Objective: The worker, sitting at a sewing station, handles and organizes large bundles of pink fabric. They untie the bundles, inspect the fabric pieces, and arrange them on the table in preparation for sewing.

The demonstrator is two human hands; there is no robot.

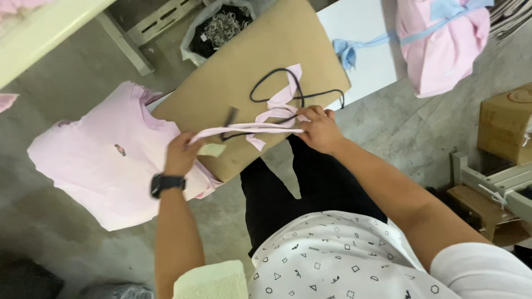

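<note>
A thin pink fabric strip (pixel 249 129) is stretched between my two hands over a brown cardboard sheet (pixel 260 55). My left hand (pixel 180 154), with a black watch on its wrist, grips the strip's left end. The right end is pinched by my right hand (pixel 318 128). A black cord (pixel 277 83) loops across the cardboard, with more pink strip pieces (pixel 285 91) lying over it. A small dark flat piece (pixel 230 117) rests on the cardboard near the cord's end.
A stack of folded pink shirts (pixel 105 155) lies left of my left hand. A pink bundle tied with a blue ribbon (pixel 440 41) sits on a white surface (pixel 366 50) at upper right. A bag of metal bits (pixel 219 27) lies beyond the cardboard. Cardboard boxes (pixel 504 124) stand right.
</note>
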